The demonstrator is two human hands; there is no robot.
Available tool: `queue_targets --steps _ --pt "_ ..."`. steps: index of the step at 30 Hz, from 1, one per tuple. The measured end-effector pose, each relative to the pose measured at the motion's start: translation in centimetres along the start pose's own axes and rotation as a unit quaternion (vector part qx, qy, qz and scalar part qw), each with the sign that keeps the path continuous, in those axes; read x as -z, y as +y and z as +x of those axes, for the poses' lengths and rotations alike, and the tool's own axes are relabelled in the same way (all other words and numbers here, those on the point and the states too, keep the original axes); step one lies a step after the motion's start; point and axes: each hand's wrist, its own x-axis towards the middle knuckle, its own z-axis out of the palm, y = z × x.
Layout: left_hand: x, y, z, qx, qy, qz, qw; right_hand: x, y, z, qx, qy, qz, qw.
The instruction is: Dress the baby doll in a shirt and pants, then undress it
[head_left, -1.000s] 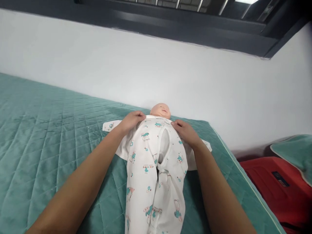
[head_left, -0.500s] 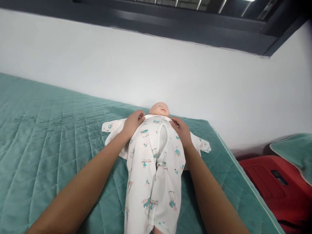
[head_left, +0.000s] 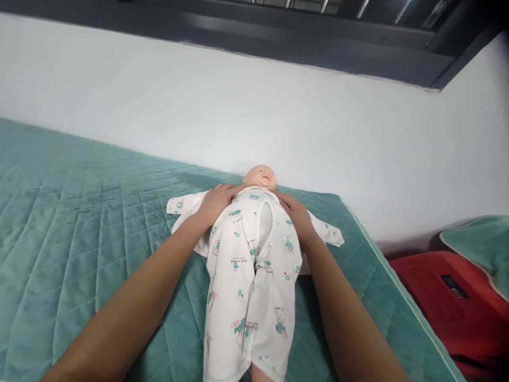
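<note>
A baby doll (head_left: 260, 176) lies on its back, its head close to the wall. White baby clothes (head_left: 234, 265) with small animal prints cover its body and legs, and the sleeves spread out to both sides. An oval opening shows in the front of the clothes. My left hand (head_left: 220, 202) rests on the doll's shoulder at the left, fingers stretched toward the neck. On the opposite shoulder, my right hand (head_left: 295, 210) lies with its fingers extended up to the collar. Its fingertips are partly hidden beside the neck.
A green quilted cover (head_left: 99, 228) lies under the doll, with its edge on the right. Beyond that edge are a red case-like object (head_left: 441, 297) and a folded green cloth (head_left: 481, 244). The white wall (head_left: 222, 111) rises behind, below a dark window frame (head_left: 278, 40).
My fingers were bent at the collar on both sides. Now they have straightened and lie flatter over the doll's shoulders, reaching its neck. The doll has stayed in place.
</note>
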Motion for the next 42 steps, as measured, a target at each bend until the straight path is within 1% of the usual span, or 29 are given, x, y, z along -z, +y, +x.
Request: queue_targets --steps 4,8,9,11,13,16,18,19,20,21,22,24,25,27,29,31,34,36,39,42 --pt "-0.2 -0.5 0.1 -0.006 -0.003 -0.011 1.000 0.1 -0.2 -0.1 0.009 -0.004 0.018 1.000" --pt "-0.5 -1.1 -0.3 -0.025 0.019 -0.030 0.999 0.1 -0.4 -0.8 0.029 -0.005 0.037 0.999" --pt "-0.6 -1.3 -0.6 -0.028 0.029 -0.030 0.999 0.0 -0.3 -1.1 0.030 0.006 0.040 0.999" --pt "-0.6 -1.4 -1.7 -0.030 0.055 -0.028 0.998 -0.1 -0.3 -2.0 0.018 0.049 0.045 0.998" --pt "-0.3 -1.1 -3.4 -0.029 0.087 -0.029 0.995 -0.2 -0.5 -3.6 -0.008 0.100 0.054 0.993" --pt "0.5 0.4 -7.6 -0.006 0.161 -0.065 0.985 0.0 -2.0 -7.1 -0.034 0.161 0.065 0.984" --pt "1.3 2.3 -11.5 0.019 0.208 -0.114 0.971 0.1 -3.9 -10.3 -0.035 0.192 0.069 0.978" --pt "1.7 3.4 -13.7 0.035 0.224 -0.138 0.964 0.2 -5.0 -12.1 -0.033 0.198 0.072 0.977" --pt "2.0 4.5 -15.9 0.049 0.226 -0.162 0.959 0.2 -6.2 -13.9 -0.027 0.195 0.079 0.977" --pt "2.3 5.7 -18.0 0.064 0.226 -0.187 0.954 0.1 -7.4 -15.7 -0.019 0.181 0.087 0.979" --pt "2.5 6.9 -20.1 0.070 0.214 -0.212 0.951 0.0 -8.6 -17.4 -0.005 0.166 0.090 0.982" --pt "2.6 9.1 -23.7 0.074 0.161 -0.275 0.945 -0.3 -10.8 -20.4 0.029 0.117 0.080 0.989" --pt "2.5 10.0 -25.1 0.076 0.134 -0.296 0.943 -0.4 -11.7 -21.6 0.042 0.085 0.069 0.993" --pt "2.5 11.4 -27.0 0.081 0.103 -0.320 0.938 -0.7 -13.2 -23.2 0.054 0.020 0.040 0.998" --pt "2.5 12.2 -27.9 0.088 0.091 -0.330 0.936 -0.7 -14.3 -24.0 0.050 -0.032 0.004 0.998" --pt "2.7 12.7 -28.1 0.094 0.080 -0.336 0.934 -0.5 -15.2 -24.2 0.043 -0.065 -0.032 0.996" --pt "3.2 13.2 -27.5 0.103 0.057 -0.319 0.941 0.0 -16.4 -23.8 0.039 -0.097 -0.066 0.992" --pt "3.6 13.7 -26.8 0.108 0.047 -0.270 0.956 0.2 -17.2 -23.4 0.040 -0.116 -0.068 0.990" --pt "4.3 14.3 -25.8 0.097 0.034 -0.165 0.981 0.4 -18.0 -23.1 0.034 -0.110 -0.062 0.991" --pt "4.8 14.5 -25.2 0.054 0.010 -0.078 0.995 0.3 -18.3 -23.3 0.031 -0.093 -0.057 0.994"
